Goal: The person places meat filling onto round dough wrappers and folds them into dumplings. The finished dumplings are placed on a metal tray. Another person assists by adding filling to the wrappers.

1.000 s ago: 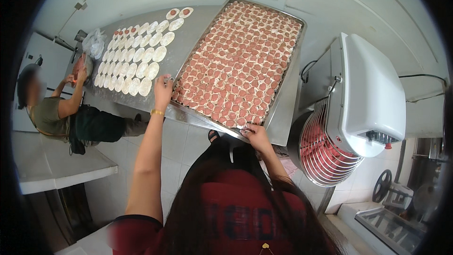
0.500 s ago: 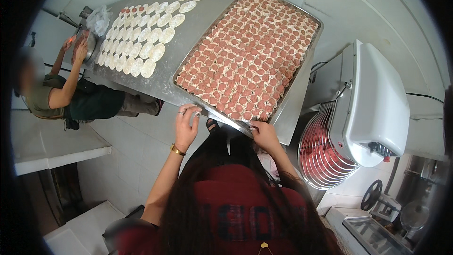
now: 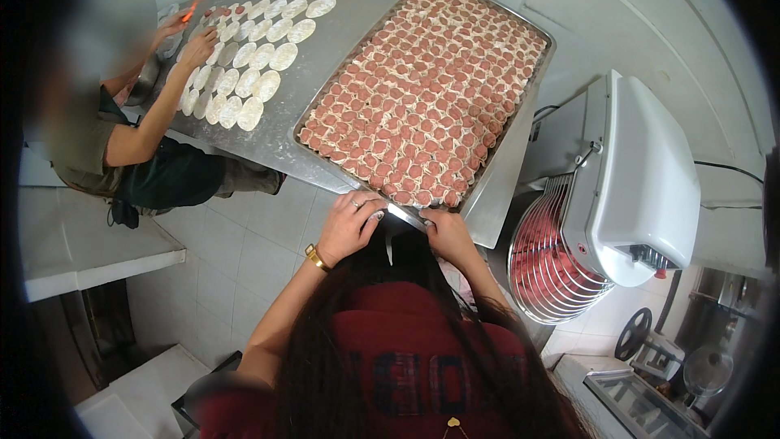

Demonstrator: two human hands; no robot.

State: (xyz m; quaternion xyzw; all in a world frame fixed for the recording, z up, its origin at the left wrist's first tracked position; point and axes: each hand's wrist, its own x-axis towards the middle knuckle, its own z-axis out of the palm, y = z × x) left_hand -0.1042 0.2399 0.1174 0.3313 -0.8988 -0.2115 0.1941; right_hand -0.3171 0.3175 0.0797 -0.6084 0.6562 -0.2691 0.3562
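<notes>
A large metal tray [image 3: 543, 73] lies on the steel table, packed with rows of open dough pieces topped with reddish meat filling [image 3: 422, 89]. At its near edge, my left hand [image 3: 349, 228] has its fingers bent around the metal rim, a gold bracelet at the wrist. My right hand [image 3: 452, 236] is closed on the same rim, just right of the left hand, near the tray's near corner. The undersides of both grips are hidden.
Oval dough wrappers [image 3: 252, 57] lie in rows on the steel table [image 3: 325, 57]; a few hold filling. At the left, a co-worker [image 3: 146, 130] reaches over them beside a metal bowl [image 3: 145, 81]. A white mixer [image 3: 642, 179] with a wire guard [image 3: 552, 260] stands right.
My left hand has moved right and closed on the tray's near rim. My right hand has shifted slightly left. The co-worker has leaned from the bowl over the wrappers.
</notes>
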